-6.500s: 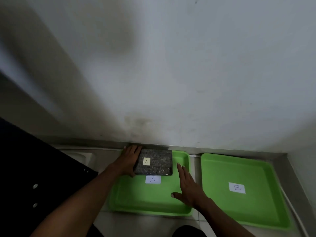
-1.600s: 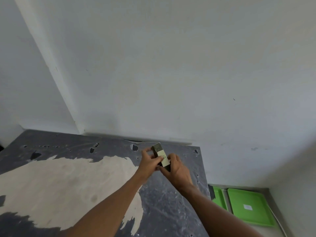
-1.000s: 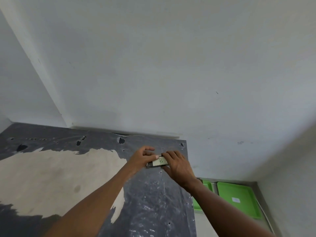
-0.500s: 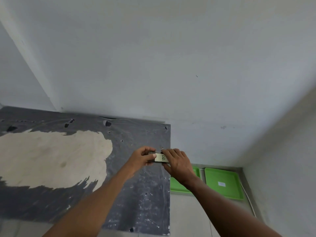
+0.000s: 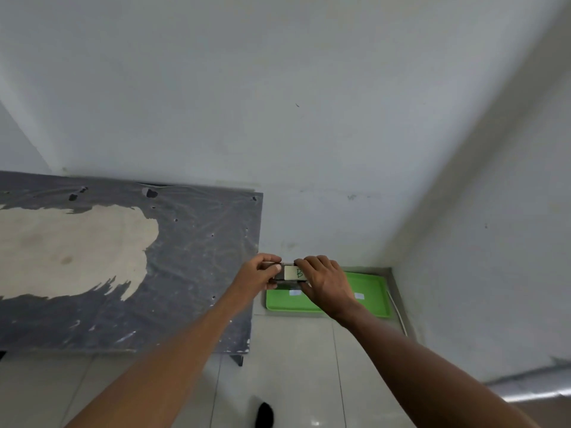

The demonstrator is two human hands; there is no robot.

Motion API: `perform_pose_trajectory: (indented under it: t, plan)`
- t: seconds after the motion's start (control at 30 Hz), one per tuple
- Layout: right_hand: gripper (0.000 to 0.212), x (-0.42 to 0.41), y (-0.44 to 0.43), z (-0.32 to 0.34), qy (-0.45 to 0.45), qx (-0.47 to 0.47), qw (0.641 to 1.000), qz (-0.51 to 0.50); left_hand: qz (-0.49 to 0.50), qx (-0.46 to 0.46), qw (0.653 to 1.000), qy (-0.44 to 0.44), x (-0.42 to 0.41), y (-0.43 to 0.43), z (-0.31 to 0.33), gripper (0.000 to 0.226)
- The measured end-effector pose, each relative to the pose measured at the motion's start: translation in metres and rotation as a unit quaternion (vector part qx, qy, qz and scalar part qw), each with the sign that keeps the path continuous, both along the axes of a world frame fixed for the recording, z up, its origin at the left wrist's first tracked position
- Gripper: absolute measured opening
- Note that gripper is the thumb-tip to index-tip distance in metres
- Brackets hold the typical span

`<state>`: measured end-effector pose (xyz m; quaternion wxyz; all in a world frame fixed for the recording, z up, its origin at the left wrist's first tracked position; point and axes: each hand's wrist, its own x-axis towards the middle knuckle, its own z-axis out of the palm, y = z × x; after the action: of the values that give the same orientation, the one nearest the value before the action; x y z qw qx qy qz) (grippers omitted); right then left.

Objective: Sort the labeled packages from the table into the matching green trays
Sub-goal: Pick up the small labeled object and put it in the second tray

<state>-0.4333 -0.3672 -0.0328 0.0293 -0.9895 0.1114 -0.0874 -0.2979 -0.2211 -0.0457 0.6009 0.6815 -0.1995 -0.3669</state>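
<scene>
My left hand (image 5: 261, 273) and right hand (image 5: 324, 281) both pinch a small dark package (image 5: 289, 274) with a B label, held in the air past the table (image 5: 191, 242) edge, above the green trays (image 5: 374, 284) on the floor. Not dropped yet. Table looks bare. Tray labels unreadable, my hands cover part of the trays.

Table (image 5: 185, 257): worn grey coating, bare wood patch. Trays (image 5: 370, 282): smooth plastic. Floor (image 5: 293, 366): glossy tile.
</scene>
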Motion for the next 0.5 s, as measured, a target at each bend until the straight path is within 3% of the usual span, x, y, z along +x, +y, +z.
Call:
perform_pose_trajectory:
  t: [0.27,0.5]
  plan:
    - [0.05,-0.071,-0.076,-0.002,-0.008,-0.001,1.0,-0.025,-0.04,0.001,0.999,-0.013,-0.059,-0.081,0.001,0.016]
    - [0.048,-0.122,-0.191,-0.013,0.002,0.005,0.999,-0.04,-0.04,0.057,0.997,-0.014,-0.108,-0.192,-0.004,0.015]
